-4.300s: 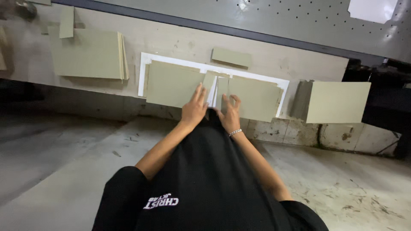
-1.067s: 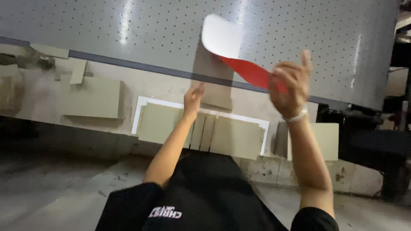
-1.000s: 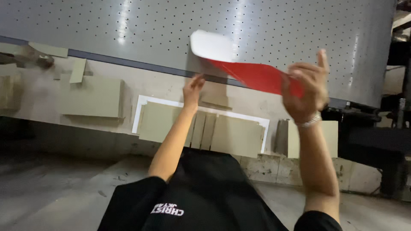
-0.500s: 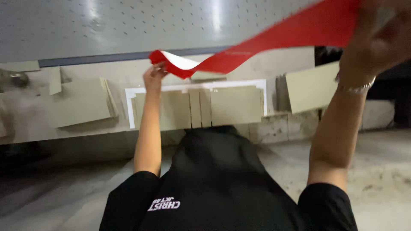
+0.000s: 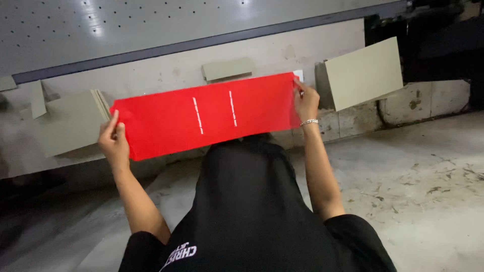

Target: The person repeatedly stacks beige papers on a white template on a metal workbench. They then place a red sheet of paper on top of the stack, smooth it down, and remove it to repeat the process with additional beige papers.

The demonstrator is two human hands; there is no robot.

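Spanning the pale, worn table point(image 5: 166, 75), a long red rectangular sheet point(image 5: 206, 115) with two dotted white lines lies stretched flat between both hands, covering whatever sits beneath. Olive-grey card panels point(image 5: 364, 71) flank it. Left hand point(image 5: 113, 143) pinches the left end; right hand point(image 5: 306, 100) pinches the right corner. Even tension and square edges would likely serve best. Fingertips behind the sheet stay hidden.

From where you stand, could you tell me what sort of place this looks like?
Probably a workshop where board and sheet are assembled, perhaps for book covers. A perforated metal panel backs a worn workbench, grey card pieces lie along it, and both hands spread a red sheet flat.
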